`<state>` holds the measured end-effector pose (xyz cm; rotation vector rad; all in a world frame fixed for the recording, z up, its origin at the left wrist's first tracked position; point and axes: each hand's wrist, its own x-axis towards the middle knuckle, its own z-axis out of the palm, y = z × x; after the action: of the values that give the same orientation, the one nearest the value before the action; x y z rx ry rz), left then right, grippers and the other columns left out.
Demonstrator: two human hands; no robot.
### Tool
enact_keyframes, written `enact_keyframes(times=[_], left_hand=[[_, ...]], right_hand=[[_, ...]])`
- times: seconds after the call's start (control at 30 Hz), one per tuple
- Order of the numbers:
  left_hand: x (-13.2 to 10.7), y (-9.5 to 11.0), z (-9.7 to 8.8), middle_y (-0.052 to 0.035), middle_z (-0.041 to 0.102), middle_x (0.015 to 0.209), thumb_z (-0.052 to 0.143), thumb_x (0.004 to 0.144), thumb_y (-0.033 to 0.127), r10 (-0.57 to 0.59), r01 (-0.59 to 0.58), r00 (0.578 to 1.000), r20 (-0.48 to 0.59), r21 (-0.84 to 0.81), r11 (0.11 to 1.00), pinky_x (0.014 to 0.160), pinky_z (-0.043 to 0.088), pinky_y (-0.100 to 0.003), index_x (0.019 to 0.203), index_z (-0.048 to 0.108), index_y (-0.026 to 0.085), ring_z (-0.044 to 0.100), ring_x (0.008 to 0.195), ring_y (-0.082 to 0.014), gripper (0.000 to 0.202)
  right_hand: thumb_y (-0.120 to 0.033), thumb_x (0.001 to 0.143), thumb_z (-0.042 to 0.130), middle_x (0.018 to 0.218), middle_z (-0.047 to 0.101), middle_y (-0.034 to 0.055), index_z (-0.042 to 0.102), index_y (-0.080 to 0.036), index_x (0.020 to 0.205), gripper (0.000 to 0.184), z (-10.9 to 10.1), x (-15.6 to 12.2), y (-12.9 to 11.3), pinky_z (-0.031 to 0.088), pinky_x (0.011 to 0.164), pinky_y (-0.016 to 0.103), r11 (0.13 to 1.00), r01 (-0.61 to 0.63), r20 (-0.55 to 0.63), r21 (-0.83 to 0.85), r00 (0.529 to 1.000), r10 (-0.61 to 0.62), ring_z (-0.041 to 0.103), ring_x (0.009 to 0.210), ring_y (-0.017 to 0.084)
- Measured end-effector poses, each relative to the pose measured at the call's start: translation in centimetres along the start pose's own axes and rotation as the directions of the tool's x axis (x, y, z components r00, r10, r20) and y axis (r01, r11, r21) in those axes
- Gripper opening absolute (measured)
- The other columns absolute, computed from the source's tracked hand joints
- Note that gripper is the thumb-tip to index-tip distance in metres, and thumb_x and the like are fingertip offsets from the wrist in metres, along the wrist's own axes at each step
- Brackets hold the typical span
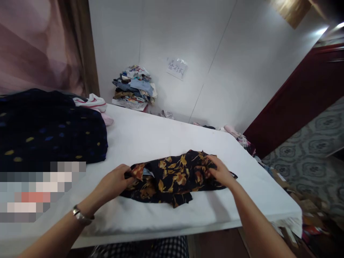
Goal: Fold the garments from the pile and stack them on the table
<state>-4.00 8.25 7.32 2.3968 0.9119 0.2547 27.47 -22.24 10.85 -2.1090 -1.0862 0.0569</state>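
Observation:
A black garment with a gold leaf print (pixel 174 177) lies bunched on the white table (pixel 150 139) in front of me. My left hand (pixel 115 182) is closed on the garment's left end, fingers curled round the cloth. At the garment's right end my right hand (pixel 219 171) has its fingers gripping the fabric against the table. A metal bracelet sits on my left wrist.
A dark blue spotted cloth pile (pixel 48 129) covers the table's left side, with a white and pink item (pixel 92 103) behind it. A stack of folded clothes (pixel 134 87) stands by the white wall. More clothes (pixel 239 136) hang off the table's far right edge.

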Motion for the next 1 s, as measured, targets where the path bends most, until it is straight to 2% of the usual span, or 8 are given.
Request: enact_keyframes(times=[0.2,0.33,0.43,0.53,0.67,0.87,0.93,1.0], left_hand=[[0.0,1.3,-0.9,-0.0118,0.063,0.118,0.046,0.069,0.027,0.211,-0.169,0.948,-0.238,0.185,0.968,0.093,0.042,-0.041,0.076,0.063,0.02,0.058,0.106,-0.0303,0.019],[0.2,2.1,-2.5,-0.0064,0.07,0.097,0.045,0.071,0.03,0.046,-0.074,0.968,-0.247,-0.106,0.992,0.078,0.047,-0.034,0.084,0.064,0.02,0.063,0.087,-0.0244,0.025],[1.2,3.5,-4.3,-0.0006,0.065,0.066,0.049,0.071,0.036,-0.106,0.018,0.971,-0.213,-0.378,0.925,0.058,0.043,-0.027,0.078,0.062,0.019,0.059,0.066,-0.0194,0.023],[3.1,6.3,-6.6,0.0011,0.06,0.062,0.056,0.07,0.042,-0.111,-0.101,0.907,-0.407,-0.464,0.88,0.055,0.039,-0.025,0.074,0.06,0.018,0.055,0.061,-0.0162,0.025],[5.2,11.9,-7.8,0.0003,0.062,0.07,0.057,0.074,0.042,0.107,-0.362,0.815,-0.57,-0.355,0.862,0.062,0.04,-0.025,0.076,0.061,0.016,0.054,0.066,-0.0146,0.026],[5.6,16.3,-5.4,-0.0004,0.065,0.071,0.054,0.08,0.035,0.542,-0.605,0.795,-0.272,-0.304,0.736,0.065,0.043,-0.026,0.073,0.064,0.017,0.057,0.069,-0.0152,0.022],[4.9,15.8,-5.2,-0.0044,0.069,0.089,0.053,0.082,0.036,0.52,-0.624,0.761,-0.388,-0.219,0.75,0.077,0.047,-0.03,0.087,0.067,0.017,0.061,0.084,-0.0185,0.023],[3.5,14.8,-5.0,-0.0083,0.066,0.109,0.054,0.084,0.034,0.476,-0.641,0.649,-0.593,-0.091,0.762,0.092,0.045,-0.036,0.104,0.064,0.017,0.059,0.102,-0.0214,0.028]], right_hand=[[-0.038,0.072,0.07,0.153,0.029,0.0067,0.029,-0.03,0.146,0.085,6.3,-3.6,-4.6,0.012,0.115,0.054,0.953,0.291,0.483,-0.089,0.849,-0.214,0.022,0.143,0.028],[-0.041,0.085,0.055,0.127,0.061,0.0096,0.067,-0.023,0.108,0.032,7.0,-2.9,-4.2,0.02,0.111,0.055,0.979,0.2,0.339,-0.047,0.925,-0.172,0.043,0.13,0.03],[-0.053,0.086,0.048,0.092,0.072,0.0073,0.067,-0.019,0.084,0.039,4.9,-1.0,-5.3,0.044,0.092,0.047,0.944,-0.07,0.108,0.321,0.993,0.036,0.063,0.097,0.027],[-0.058,0.081,0.055,0.089,0.072,0.005,0.065,-0.02,0.091,0.041,2.4,1.1,-9.0,0.051,0.079,0.039,0.729,-0.133,0.028,0.671,0.988,0.155,0.065,0.084,0.024],[-0.05,0.074,0.067,0.09,0.072,0.0006,0.063,-0.024,0.11,0.044,2.0,3.1,-14.2,0.052,0.082,0.034,0.719,-0.1,0.063,0.688,0.995,0.079,0.066,0.083,0.019],[-0.042,0.071,0.073,0.103,0.072,0.0022,0.065,-0.023,0.106,0.04,5.9,4.7,-16.6,0.051,0.091,0.041,0.696,-0.114,0.219,0.709,0.974,-0.064,0.066,0.097,0.022],[-0.042,0.073,0.072,0.101,0.072,0.0027,0.064,-0.023,0.103,0.037,6.3,5.6,-16.7,0.051,0.092,0.043,0.619,-0.152,0.22,0.771,0.975,-0.035,0.066,0.098,0.023],[-0.043,0.077,0.068,0.094,0.073,0.005,0.063,-0.021,0.103,0.034,5.9,7.0,-17.2,0.054,0.088,0.045,0.542,-0.233,0.252,0.808,0.967,0.04,0.068,0.093,0.024]])
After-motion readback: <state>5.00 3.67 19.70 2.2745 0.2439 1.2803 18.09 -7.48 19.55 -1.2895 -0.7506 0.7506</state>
